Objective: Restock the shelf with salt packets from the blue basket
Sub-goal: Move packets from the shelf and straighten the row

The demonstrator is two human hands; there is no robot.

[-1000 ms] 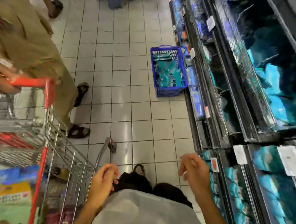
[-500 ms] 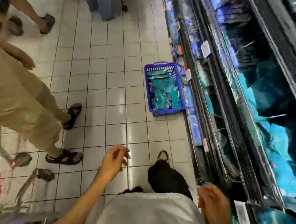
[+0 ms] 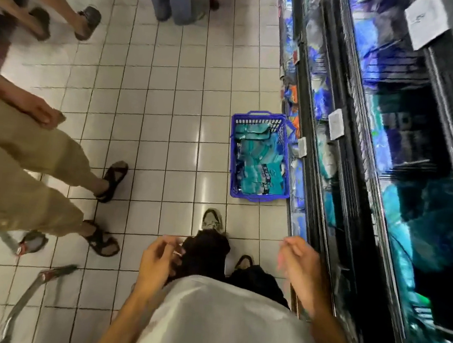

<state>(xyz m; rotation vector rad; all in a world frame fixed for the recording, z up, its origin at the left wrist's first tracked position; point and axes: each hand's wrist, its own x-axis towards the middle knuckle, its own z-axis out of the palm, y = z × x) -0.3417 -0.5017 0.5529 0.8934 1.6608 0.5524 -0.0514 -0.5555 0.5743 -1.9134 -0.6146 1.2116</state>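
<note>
The blue basket stands on the tiled floor against the foot of the shelf, a step ahead of my feet. Several teal salt packets lie in it. Teal and blue packets fill the shelf tiers on the right. My left hand hangs in front of my waist with fingers loosely curled and nothing in it. My right hand is beside the shelf's lower edge, blurred, fingers relaxed and empty. Both hands are well short of the basket.
A person in khaki trousers and sandals stands close on my left. A trolley's frame shows at bottom left. More legs and feet are farther up the aisle. White tiled floor lies between them and the basket.
I have walked up the aisle, so the basket is now much nearer. The trolley has slid out toward the bottom left. My right hand has dropped lower beside the shelf.
</note>
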